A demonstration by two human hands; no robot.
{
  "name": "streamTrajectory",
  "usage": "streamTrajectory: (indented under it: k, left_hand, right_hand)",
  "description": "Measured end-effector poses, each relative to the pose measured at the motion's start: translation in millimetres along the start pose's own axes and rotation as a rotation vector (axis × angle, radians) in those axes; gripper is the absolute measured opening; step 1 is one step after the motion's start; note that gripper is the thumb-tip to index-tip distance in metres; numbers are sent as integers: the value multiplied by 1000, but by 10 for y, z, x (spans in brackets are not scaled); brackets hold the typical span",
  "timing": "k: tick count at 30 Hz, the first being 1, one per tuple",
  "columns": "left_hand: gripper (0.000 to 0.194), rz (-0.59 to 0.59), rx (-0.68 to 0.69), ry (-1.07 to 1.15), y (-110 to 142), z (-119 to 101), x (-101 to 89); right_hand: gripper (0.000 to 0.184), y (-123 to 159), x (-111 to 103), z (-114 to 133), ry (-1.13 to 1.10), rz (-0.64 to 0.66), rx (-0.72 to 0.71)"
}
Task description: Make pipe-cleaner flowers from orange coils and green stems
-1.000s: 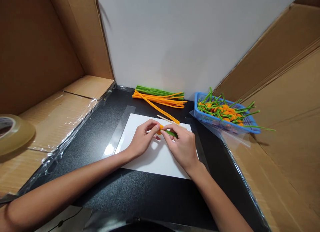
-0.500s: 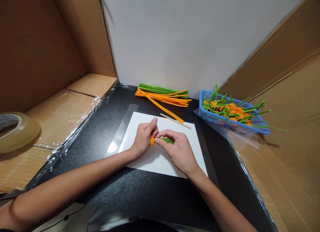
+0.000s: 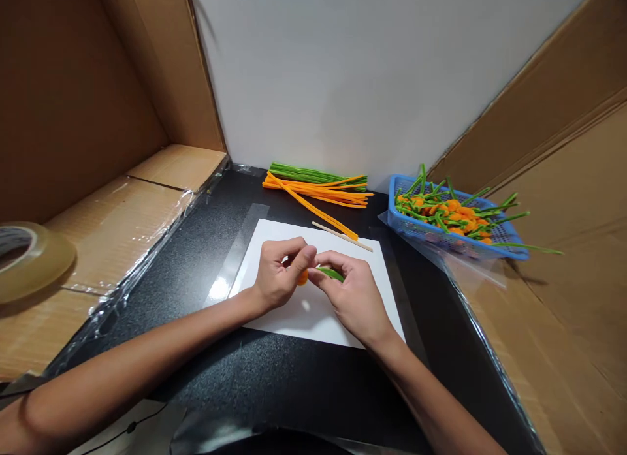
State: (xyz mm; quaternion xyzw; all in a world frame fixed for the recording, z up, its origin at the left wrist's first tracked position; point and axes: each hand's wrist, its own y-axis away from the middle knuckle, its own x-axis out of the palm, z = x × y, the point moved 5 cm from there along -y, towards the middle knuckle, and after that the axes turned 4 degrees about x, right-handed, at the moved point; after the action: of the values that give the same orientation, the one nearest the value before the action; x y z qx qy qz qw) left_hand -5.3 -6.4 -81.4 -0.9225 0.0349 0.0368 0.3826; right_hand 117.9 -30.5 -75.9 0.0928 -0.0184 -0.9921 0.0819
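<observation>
Over a white sheet (image 3: 289, 314), my left hand (image 3: 281, 270) is closed around an orange coiled pipe cleaner (image 3: 302, 278), mostly hidden by the fingers and thumb. My right hand (image 3: 350, 292) pinches a green pipe cleaner (image 3: 331, 273) right beside the orange piece. The fingertips of both hands nearly meet, and the join between the two colours is covered. Beyond the hands, a thin wooden stick (image 3: 341, 236) lies on the sheet's far edge, close to the tip of a loose orange pipe cleaner (image 3: 318, 210).
Bundles of green pipe cleaners (image 3: 318, 175) and orange pipe cleaners (image 3: 313, 192) lie by the back wall. At right, a blue basket (image 3: 509, 236) holds several orange-and-green pieces. A tape roll (image 3: 53, 262) rests on cardboard at left. Clear tape (image 3: 240, 252) borders the sheet.
My left thumb has come down from pointing up and now presses forward toward the right fingertips. Less of the orange piece shows. My right hand has shifted slightly to the right.
</observation>
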Motion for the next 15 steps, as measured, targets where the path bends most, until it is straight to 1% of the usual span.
streamTrajectory:
  k: [2, 3, 5, 8, 12, 15]
  left_hand:
    - [45, -41, -6, -49, -15, -50, -14]
    - [44, -43, 7, -67, -28, -82, -15]
    - [44, -16, 52, -74, -59, -147, -10]
    - [47, 32, 88, -39, -91, -203, -2]
    - [56, 132, 7, 33, -85, -178, 42]
    - [62, 215, -115, 123, -65, -133, 89]
  right_hand:
    - [22, -2, 8, 2, -2, 8, -3]
    - [23, -3, 11, 4, -11, 19, 0]
    - [24, -8, 6, 7, -42, 53, 10]
    - [26, -24, -15, -11, -112, 161, 71]
    - [32, -29, -33, -51, -208, 330, 164]
    - [30, -20, -35, -62, -237, 376, 206]
